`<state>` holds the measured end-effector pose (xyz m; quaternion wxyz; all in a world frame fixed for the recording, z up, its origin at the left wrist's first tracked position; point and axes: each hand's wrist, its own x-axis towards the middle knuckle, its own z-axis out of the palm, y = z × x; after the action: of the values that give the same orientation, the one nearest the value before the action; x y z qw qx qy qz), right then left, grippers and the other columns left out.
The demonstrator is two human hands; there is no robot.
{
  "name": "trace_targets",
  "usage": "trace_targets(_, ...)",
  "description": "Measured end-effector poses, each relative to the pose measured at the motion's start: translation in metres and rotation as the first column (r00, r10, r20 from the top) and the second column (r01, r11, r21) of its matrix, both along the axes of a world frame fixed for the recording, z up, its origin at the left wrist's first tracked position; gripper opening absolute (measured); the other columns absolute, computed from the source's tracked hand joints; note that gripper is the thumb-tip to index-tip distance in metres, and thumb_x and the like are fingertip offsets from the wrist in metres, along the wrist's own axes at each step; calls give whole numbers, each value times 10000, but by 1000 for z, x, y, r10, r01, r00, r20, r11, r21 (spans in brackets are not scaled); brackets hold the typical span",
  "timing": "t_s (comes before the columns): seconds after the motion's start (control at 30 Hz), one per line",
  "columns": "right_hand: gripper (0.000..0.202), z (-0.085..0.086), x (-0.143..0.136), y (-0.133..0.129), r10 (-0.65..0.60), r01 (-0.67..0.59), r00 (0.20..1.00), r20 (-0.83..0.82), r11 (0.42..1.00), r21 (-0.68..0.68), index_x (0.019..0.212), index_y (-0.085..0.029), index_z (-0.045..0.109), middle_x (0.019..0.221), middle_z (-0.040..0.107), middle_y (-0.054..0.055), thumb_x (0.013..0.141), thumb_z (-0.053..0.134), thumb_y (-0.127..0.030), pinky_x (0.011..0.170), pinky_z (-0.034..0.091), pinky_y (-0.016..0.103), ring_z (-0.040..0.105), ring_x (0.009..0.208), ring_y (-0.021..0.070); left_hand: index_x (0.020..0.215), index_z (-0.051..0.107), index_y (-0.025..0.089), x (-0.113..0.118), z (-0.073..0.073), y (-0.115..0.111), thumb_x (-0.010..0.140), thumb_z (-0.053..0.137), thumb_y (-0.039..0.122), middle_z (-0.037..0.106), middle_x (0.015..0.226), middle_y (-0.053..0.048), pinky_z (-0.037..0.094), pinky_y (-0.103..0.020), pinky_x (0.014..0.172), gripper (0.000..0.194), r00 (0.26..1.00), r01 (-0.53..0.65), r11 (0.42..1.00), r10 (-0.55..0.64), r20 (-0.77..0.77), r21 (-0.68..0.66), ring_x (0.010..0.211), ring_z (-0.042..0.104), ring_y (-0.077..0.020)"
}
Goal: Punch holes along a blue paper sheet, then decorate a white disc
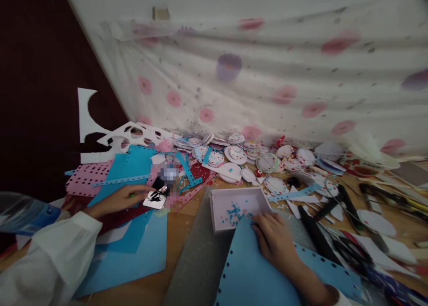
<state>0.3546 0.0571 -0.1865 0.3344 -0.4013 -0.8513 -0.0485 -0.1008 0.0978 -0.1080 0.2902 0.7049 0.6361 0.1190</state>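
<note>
My left hand (125,199) reaches out over the pile on the left, its fingertips at a small black-and-white card (156,200); I cannot tell whether they pinch it or only touch it; part of the view just behind the card is blurred out in blocks. My right hand (276,240) is bent, fingers curled at the top of a blue sheet (257,270), right by the near corner of a white box (239,194); the fingertips are partly hidden, so I cannot tell how tight that grip is; the sheet slants up from the lower edge of the view to the box, with small dark holes along its left edge. Inside the box lie loose blue and pink bits (236,212); the box sits on a grey mat (189,248). A holed blue strip (329,266) runs out to the right of my right forearm; scissors (351,252) lie beyond it. Under and around my left forearm are more blue sheets (150,250); a bottle (28,214) is at far left; white discs (236,154) are heaped behind the box, before a flowered curtain (230,67).
</note>
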Motion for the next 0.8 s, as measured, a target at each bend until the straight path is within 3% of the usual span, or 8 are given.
trace_targets(0.1, 138, -1, 0, 0, -4, 4, 1000, 8, 1000, -4, 891, -175, 546, 682, 589, 16, 930, 424, -126, 689, 381, 317, 526, 645, 171, 1252, 646, 193, 0, -5, 12, 868, 442, 568, 676, 1224, -76, 481, -286, 877, 574, 989, 134, 990, -137, -59, -54, 1051, 629, -259)
trace_targets(0.3, 124, -2, 0, 0, -11, 11, 1000, 11, 1000, 18, 914, -178, 548, 706, 606, 20, 931, 434, -132, 685, 385, 316, 540, 660, 174, 1447, 441, 239, 5, -5, 37, 889, 403, 511, 630, 1298, -95, 454, -359, 856, 621, 967, -5, 997, 25, -255, 79, 1053, 619, -340)
trace_targets(0.37, 132, -2, 0, 0, -10, 10, 1000, 14, 1000, 19, 910, -180, 547, 702, 604, 19, 933, 427, -131, 684, 385, 319, 540, 658, 175, 1434, 460, 265, 5, -2, 30, 898, 406, 503, 666, 1239, -76, 449, -319, 826, 589, 965, 39, 996, -17, -263, 78, 1007, 633, -311)
trace_targets(0.53, 128, -2, 1, 0, 3, -4, 999, 32, 1000, 21, 917, -163, 547, 694, 595, 21, 934, 426, -122, 678, 376, 318, 526, 652, 174, 1422, 472, 308, 9, 0, 6, 932, 378, 476, 717, 843, -29, 393, -247, 627, 527, 913, 183, 983, -168, -371, 7, 667, 613, -210)
trace_targets(0.7, 137, -3, 1, 2, 15, -16, 1000, 12, 999, 52, 926, -161, 541, 698, 588, 21, 958, 409, -145, 680, 373, 310, 513, 651, 171, 1405, 496, 308, 16, 1, 3, 941, 364, 439, 650, 659, -17, 304, -253, 547, 500, 851, 217, 976, -180, -494, 18, 545, 547, -189)
trace_targets(0.8, 151, -4, 1, 2, 22, -22, 1000, 3, 998, 55, 920, -160, 541, 695, 581, 20, 968, 398, -154, 677, 369, 303, 507, 649, 167, 1386, 525, 284, 14, 4, -4, 936, 375, 439, 658, 662, -16, 304, -244, 546, 499, 863, 218, 974, -163, -478, 62, 536, 536, -181)
